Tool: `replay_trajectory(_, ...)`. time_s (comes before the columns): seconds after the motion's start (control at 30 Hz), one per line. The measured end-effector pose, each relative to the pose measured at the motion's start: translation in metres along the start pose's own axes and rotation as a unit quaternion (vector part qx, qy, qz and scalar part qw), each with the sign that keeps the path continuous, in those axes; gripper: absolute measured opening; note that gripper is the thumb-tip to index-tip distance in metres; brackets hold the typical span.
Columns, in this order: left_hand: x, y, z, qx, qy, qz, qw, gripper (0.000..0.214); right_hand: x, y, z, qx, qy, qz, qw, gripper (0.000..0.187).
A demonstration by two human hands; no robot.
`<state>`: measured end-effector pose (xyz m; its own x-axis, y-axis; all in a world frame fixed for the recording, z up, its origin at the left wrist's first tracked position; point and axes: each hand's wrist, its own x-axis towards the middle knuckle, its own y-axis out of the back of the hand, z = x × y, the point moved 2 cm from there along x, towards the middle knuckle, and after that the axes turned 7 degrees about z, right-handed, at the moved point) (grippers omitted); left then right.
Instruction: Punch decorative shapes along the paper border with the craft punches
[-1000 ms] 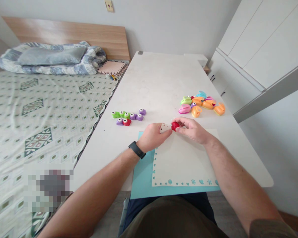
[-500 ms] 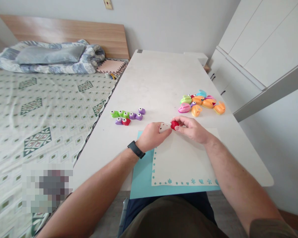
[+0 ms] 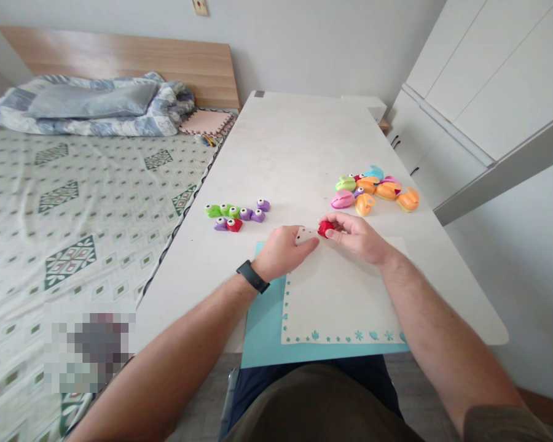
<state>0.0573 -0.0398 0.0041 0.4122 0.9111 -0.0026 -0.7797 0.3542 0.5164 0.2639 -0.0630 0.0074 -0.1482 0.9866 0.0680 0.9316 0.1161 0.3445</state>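
My right hand [image 3: 357, 236] pinches a small red paper punch [image 3: 325, 228] at the far edge of a cream paper sheet [image 3: 341, 294]. My left hand [image 3: 283, 250], a black watch on its wrist, holds the sheet's far left corner, its fingers closed on the paper. The cream sheet has punched shapes along its left and near edges and lies on a light blue sheet [image 3: 262, 325].
A white table [image 3: 295, 147] carries a group of small green, purple and red punches [image 3: 237, 215] to the left and a pile of larger pink, orange and green punches [image 3: 373, 191] to the right. A bed [image 3: 74, 202] stands at left, white cabinets [image 3: 479, 80] at right.
My right hand has shifted the red punch slightly away from me along the paper's far edge. My left hand stays on the corner.
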Motion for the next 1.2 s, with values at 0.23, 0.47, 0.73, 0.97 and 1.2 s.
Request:
replay_trajectory(0.23,0.0,0.0,0.001,-0.001,-0.007,0.004,1.0,0.032,-0.001,-0.001,-0.001,0.004,0.005,-0.003,1.0,0.029)
replay_trajectory(0.47,0.0,0.0,0.0,0.008,-0.003,-0.002,1.0,0.033,0.0,-0.001,-0.002,0.006,0.002,0.005,1.0,0.029)
replay_trajectory(0.73,0.001,0.0,0.001,0.017,-0.003,0.003,1.0,0.033,0.001,-0.002,0.002,0.03,-0.013,0.008,0.999,0.028)
replay_trajectory(0.97,0.001,0.0,0.0,0.013,-0.005,0.002,1.0,0.031,0.0,-0.002,-0.004,0.036,-0.008,0.0,0.999,0.025)
replay_trajectory(1.2,0.001,0.0,0.001,-0.007,-0.008,-0.001,1.0,0.031,-0.001,-0.002,-0.009,0.02,0.004,-0.001,1.0,0.024)
